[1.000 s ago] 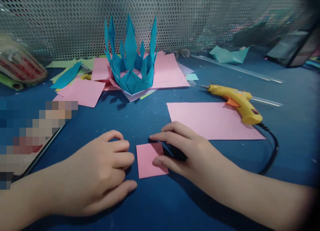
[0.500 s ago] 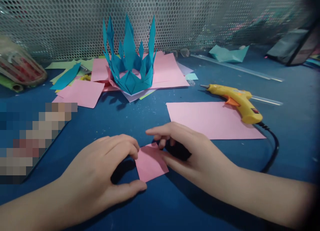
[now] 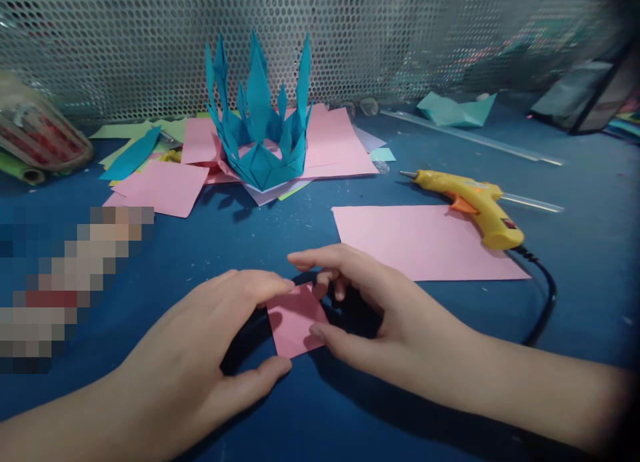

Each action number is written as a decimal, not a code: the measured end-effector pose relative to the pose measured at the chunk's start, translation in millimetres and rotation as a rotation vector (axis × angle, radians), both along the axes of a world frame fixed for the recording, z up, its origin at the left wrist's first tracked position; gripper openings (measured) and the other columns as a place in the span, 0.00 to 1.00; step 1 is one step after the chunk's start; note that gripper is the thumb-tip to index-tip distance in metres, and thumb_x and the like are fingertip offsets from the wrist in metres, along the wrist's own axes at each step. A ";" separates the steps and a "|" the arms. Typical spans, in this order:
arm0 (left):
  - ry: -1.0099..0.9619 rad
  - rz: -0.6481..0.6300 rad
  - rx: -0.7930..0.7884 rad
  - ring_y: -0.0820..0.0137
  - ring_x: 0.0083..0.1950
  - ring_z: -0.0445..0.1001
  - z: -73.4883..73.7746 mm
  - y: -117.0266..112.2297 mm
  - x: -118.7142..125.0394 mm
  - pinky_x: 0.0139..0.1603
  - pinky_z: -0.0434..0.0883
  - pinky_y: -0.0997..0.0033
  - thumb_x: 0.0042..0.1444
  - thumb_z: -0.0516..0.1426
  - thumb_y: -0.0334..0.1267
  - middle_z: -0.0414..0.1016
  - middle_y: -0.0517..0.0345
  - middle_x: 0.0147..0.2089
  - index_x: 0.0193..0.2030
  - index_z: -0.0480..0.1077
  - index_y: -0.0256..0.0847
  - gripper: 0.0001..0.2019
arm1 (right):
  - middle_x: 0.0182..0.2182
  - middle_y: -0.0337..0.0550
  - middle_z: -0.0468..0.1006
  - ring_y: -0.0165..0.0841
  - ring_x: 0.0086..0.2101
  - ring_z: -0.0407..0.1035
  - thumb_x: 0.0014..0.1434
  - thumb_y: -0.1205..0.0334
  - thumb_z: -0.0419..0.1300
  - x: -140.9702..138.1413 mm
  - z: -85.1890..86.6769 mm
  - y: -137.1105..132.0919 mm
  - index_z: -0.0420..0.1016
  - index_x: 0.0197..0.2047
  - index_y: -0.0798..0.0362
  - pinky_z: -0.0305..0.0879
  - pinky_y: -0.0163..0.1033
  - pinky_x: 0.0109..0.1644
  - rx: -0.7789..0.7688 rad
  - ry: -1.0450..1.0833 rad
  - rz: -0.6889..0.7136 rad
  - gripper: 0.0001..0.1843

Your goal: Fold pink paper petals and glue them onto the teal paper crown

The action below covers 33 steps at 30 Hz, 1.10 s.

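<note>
A small pink paper square (image 3: 297, 322) is between my hands, low over the blue table. My left hand (image 3: 215, 342) curves round its left side, fingertips at the top edge and thumb at the lower left corner. From the right, my right hand (image 3: 365, 309) has its thumb on the square's right side. Its bent fingers are by the upper right corner, and the index finger stretches out above. A larger pink sheet (image 3: 400, 242) lies beyond my right hand, with a yellow glue gun (image 3: 473, 195) partly over it.
A blue folded-paper crown (image 3: 265, 169) stands at the back on pink sheets (image 3: 340, 142). Clear glue sticks (image 3: 475, 135) and a pale teal folded paper (image 3: 457, 109) lie back right. A clear container (image 3: 40, 129) stands left. A blurred patch covers the left edge. Perforated metal (image 3: 350, 42) rises behind.
The pink square has shifted slightly left and up. My left fingers have reached further along its top edge, and my right thumb has come over its right side.
</note>
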State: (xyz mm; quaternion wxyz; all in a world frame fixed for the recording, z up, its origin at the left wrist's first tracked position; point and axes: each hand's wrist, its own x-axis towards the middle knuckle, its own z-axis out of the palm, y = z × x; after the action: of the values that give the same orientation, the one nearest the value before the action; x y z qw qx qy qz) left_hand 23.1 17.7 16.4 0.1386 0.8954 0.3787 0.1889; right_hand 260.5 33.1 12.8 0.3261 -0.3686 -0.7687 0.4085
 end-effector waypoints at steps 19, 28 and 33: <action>-0.251 0.060 0.087 0.72 0.43 0.76 2.7 -7.4 -4.9 0.44 0.77 0.72 0.61 0.55 0.26 0.71 0.62 0.41 0.48 0.65 0.49 0.13 | 0.38 0.42 0.83 0.27 0.41 0.77 0.66 0.80 0.56 12.1 12.3 2.6 0.76 0.42 0.52 0.74 0.31 0.50 0.397 0.066 0.290 0.13; 0.015 -0.122 0.260 0.69 0.53 0.79 -0.2 -6.7 -9.7 0.56 0.75 0.67 0.67 0.47 0.23 0.83 0.62 0.48 0.54 0.68 0.47 0.17 | 0.38 0.46 0.83 0.34 0.41 0.74 0.69 0.73 0.52 14.1 1.5 10.2 0.74 0.46 0.53 0.72 0.39 0.49 0.677 -0.146 0.243 0.11; -0.026 -0.146 0.235 0.69 0.45 0.79 -2.9 0.0 -5.6 0.52 0.76 0.70 0.68 0.53 0.28 0.83 0.56 0.42 0.45 0.72 0.40 0.08 | 0.37 0.47 0.81 0.34 0.37 0.73 0.67 0.72 0.56 9.5 -2.6 12.8 0.77 0.47 0.57 0.70 0.40 0.43 0.574 -0.236 0.235 0.10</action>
State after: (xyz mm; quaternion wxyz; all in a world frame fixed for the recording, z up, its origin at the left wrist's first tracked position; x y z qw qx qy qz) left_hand 17.5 17.8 13.5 0.0511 0.9281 0.2860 0.2327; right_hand 270.0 45.8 10.2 0.2759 -0.2154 -0.9222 0.1646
